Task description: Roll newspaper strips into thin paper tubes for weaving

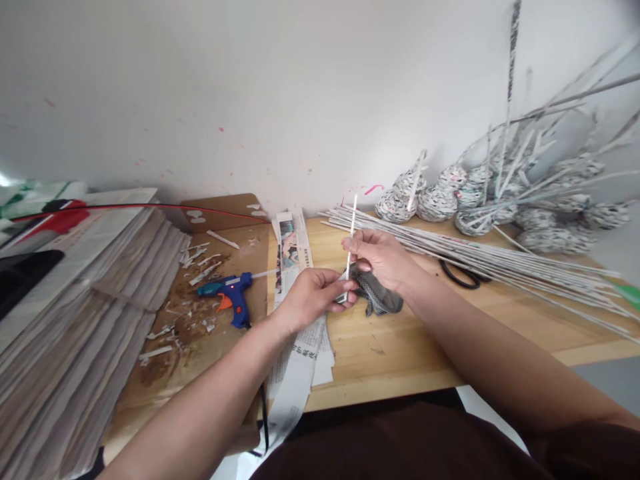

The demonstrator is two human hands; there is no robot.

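A thin white paper stick (pixel 353 220) stands nearly upright between my hands. My left hand (pixel 315 297) is closed round its lower end, where a newspaper strip (pixel 295 383) hangs down over the table's front edge. My right hand (pixel 377 257) pinches the stick higher up, between thumb and fingers. Beneath my right hand lies a grey mesh cloth (pixel 383 298). More cut newspaper strips (pixel 295 250) lie flat behind and under my left hand.
A blue glue gun (pixel 234 297) lies on stained cardboard (pixel 200 353) among paper scraps. Stacked newspapers (pixel 115 293) fill the left. Rolled paper sticks (pixel 450 250), black scissor handles (pixel 463 275) and woven paper shapes (pixel 435 200) are at the right.
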